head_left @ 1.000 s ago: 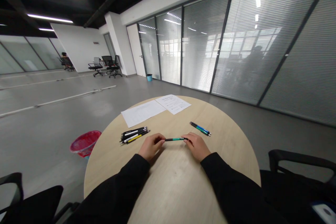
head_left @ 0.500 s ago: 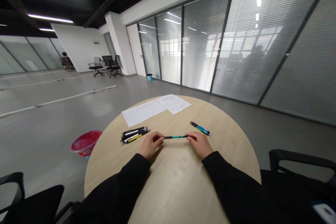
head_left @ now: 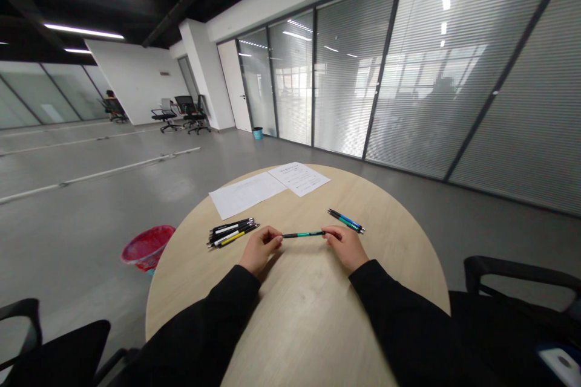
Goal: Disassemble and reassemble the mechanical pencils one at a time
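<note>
Between my left hand (head_left: 260,249) and my right hand (head_left: 345,247), a slim black and green mechanical pencil (head_left: 303,234) lies level just above the round wooden table (head_left: 308,326). The fingertips of each hand pinch one end of it. Left of my left hand lies a bundle of black pens with white and yellow barrels (head_left: 232,232). Beyond my right hand, a few teal and blue pens (head_left: 345,221) lie together. Two white paper sheets (head_left: 247,195) (head_left: 298,179) lie farther along the table.
A red wastebasket (head_left: 147,248) stands on the grey floor left of the table. Black chair backs (head_left: 508,290) flank me at both sides. Glass partitions with blinds run along the right. A seated person (head_left: 112,108) and several office chairs (head_left: 190,113) are far off.
My right hand has shifted slightly rightward along the pencil, showing more of its green barrel. The pencil sits a little higher in view. The pens and papers on the table have not moved.
</note>
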`<act>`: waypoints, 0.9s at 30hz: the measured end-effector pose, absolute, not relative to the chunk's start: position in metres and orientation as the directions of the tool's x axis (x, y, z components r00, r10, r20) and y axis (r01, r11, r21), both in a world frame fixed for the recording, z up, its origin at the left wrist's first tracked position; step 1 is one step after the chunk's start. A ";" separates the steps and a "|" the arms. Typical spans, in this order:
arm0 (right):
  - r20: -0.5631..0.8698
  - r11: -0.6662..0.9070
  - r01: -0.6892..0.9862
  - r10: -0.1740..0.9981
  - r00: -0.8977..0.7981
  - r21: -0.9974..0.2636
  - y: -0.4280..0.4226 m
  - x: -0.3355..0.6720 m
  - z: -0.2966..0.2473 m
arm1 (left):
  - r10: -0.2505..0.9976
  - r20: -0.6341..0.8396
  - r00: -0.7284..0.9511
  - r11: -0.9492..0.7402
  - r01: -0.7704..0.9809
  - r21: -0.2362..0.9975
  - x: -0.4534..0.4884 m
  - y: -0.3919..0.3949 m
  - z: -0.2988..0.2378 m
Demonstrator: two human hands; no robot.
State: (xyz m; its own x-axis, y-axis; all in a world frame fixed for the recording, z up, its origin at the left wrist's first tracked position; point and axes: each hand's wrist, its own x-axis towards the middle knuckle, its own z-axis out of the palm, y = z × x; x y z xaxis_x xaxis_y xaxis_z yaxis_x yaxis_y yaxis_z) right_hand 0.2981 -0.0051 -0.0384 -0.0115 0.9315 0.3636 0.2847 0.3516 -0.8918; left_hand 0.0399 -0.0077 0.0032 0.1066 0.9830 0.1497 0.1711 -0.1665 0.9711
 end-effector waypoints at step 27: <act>0.361 0.334 0.302 0.932 0.037 -0.893 -0.005 0.298 -0.040 | 0.983 0.141 0.114 -0.153 0.110 0.982 0.041 -0.007 0.001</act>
State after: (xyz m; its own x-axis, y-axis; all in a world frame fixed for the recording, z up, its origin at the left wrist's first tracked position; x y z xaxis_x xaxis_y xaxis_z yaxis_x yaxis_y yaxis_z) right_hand 0.2976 -0.0050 -0.0400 0.0370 0.9318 0.3610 0.3024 0.3338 -0.8928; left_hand 0.0409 -0.0070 0.0008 0.1143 0.9834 0.1408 0.1098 -0.1533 0.9821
